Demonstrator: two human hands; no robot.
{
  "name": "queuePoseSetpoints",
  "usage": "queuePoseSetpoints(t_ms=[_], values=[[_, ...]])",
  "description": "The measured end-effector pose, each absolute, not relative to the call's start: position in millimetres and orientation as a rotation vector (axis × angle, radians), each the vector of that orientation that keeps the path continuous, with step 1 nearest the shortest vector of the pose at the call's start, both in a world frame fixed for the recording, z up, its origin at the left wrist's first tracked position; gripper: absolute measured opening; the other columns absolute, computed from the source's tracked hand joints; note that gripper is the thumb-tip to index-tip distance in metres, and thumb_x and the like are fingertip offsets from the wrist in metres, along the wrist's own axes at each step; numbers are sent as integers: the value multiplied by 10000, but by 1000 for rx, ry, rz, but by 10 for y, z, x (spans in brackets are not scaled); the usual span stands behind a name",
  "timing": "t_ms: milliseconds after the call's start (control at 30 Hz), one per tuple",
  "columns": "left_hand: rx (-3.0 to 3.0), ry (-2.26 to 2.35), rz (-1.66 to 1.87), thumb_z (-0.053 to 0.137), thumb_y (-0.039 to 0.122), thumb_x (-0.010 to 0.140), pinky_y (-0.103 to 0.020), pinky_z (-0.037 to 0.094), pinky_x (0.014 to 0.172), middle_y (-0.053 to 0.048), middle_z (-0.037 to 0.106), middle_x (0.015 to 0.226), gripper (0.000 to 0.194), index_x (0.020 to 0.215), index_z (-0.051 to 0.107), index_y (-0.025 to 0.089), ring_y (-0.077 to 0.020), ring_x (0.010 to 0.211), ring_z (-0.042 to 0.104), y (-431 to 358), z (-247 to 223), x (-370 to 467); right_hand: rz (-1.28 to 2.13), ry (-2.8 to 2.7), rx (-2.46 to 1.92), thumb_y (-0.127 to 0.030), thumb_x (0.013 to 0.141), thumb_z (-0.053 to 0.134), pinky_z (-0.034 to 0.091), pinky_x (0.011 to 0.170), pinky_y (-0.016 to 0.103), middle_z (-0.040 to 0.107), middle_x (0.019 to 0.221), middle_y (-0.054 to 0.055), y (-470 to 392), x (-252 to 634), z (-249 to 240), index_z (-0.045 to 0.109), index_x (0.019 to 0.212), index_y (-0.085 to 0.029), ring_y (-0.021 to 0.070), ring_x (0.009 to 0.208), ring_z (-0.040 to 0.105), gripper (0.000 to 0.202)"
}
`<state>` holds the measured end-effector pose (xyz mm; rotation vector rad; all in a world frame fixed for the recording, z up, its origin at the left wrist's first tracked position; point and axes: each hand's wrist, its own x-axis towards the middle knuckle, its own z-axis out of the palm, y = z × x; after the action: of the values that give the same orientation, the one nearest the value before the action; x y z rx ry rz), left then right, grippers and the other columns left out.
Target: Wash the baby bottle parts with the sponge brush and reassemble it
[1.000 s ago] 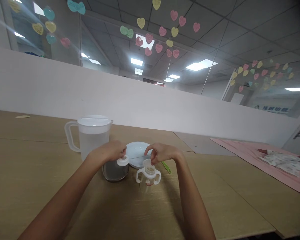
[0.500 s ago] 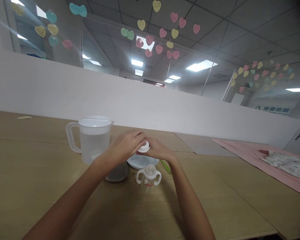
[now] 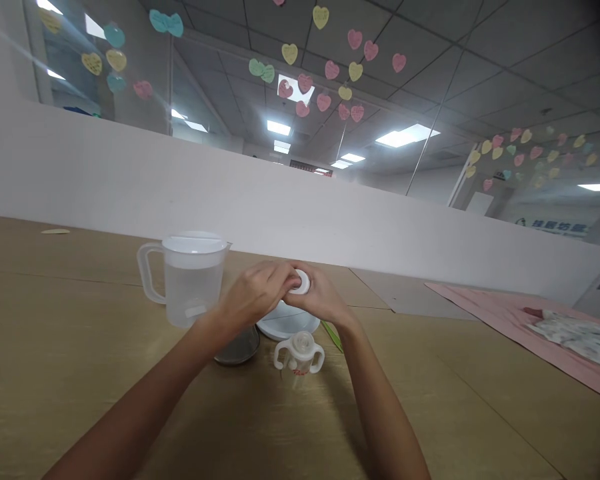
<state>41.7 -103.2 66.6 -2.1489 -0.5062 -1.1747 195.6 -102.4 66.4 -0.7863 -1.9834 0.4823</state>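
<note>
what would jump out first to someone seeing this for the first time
Probably the two hands, left and right, meeting mid-view around a small round white piece, just above the white plate. Next, the big clear pitcher with its white lid, standing to their left, and the small two-handled bottle in front of the plate. Up on the glass, scattered pastel heart notes also catch the eye.

We have moved our left hand (image 3: 260, 290) and its white ring (image 3: 305, 282) rightward from the dark container (image 3: 237, 348); our right hand (image 3: 324, 296) has left the handled bottle (image 3: 301, 353) and joined them, and the ring has tilted.
</note>
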Motion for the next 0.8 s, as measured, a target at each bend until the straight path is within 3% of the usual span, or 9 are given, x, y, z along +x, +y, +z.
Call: queuePoseSetpoints(t_ms=[167,367,467,600,800], values=[[-2115,-488,-1634,407,240,885,-189,404,546,19,604,657,178,771,524,169,-82,566,539,-1208,725,419,482,-1948,-649,-185,639,601,449,756,272,615,980,6,-1300,1842,772,566,1053,-197,157,877,566,416],[-2204,-558,-1812,434,251,871,-189,393,497,32,611,615,189,749,554,171,-70,484,496,-1469,826,426,663,-2025,-480,-191,642,636,475,696,287,621,863,-3,-1382,1870,816,554,1068,-216,151,789,584,435],[-2404,-661,-1719,461,260,858,-191,424,551,28,638,684,163,779,583,186,-86,577,555,-1509,875,421,674,-2016,-444,-238,634,660,476,697,298,623,853,7,-1263,1917,764,570,1024,-196,160,783,584,402],[-2501,-859,-1396,437,265,860,-247,453,652,-2,647,824,167,901,583,194,-141,748,591,-1448,893,429,441,-1920,-539,-240,650,624,452,791,310,633,914,20,-1080,1931,685,598,909,-173,178,875,576,268],[-2521,-872,-1183,445,198,830,-295,462,721,-45,591,982,194,996,545,186,-172,864,569,-1240,776,445,179,-1904,-741,-188,648,533,445,821,298,634,1004,32,-984,1914,632,573,1028,-191,183,911,577,383]])
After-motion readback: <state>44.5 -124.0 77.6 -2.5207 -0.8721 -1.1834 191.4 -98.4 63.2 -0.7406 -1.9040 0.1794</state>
